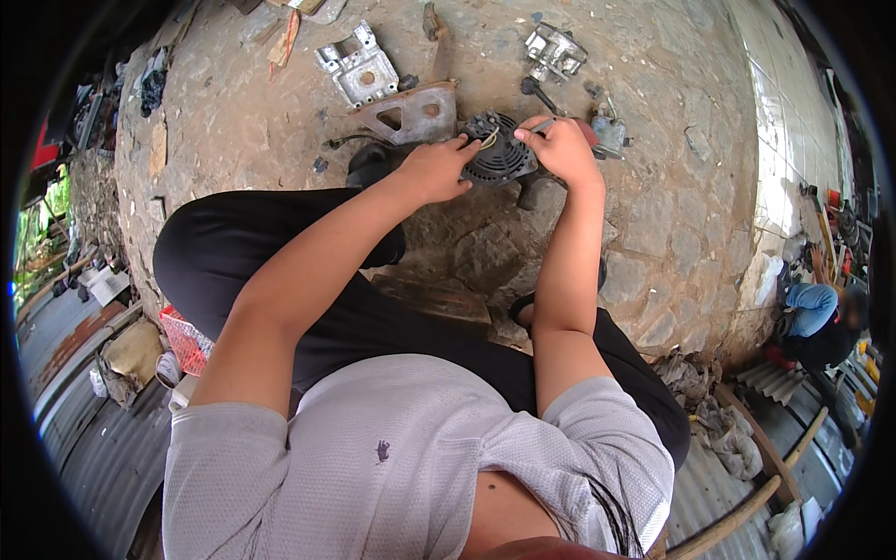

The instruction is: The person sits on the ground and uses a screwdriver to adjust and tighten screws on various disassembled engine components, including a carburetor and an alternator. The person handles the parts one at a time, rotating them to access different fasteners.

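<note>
A round, dark, finned housing (500, 163) with yellow wire rests at floor level in front of me. My left hand (439, 170) grips its left side, fingertips near the wire and thumb lower on the edge. My right hand (558, 149) is closed in a pinch on a small thin object at the housing's upper right, too small to name. A red part shows partly hidden behind that hand. Beside the housing lie a rusty triangular bracket (427, 114) and a grey metal component (609, 137) at the right.
Silver castings (357, 67) (555, 54) lie farther out on the stone floor (674, 205). A red crate (187, 341) stands by my left knee. A co-worker in jeans (810, 313) crouches at far right, near corrugated sheets and wooden poles (717, 530).
</note>
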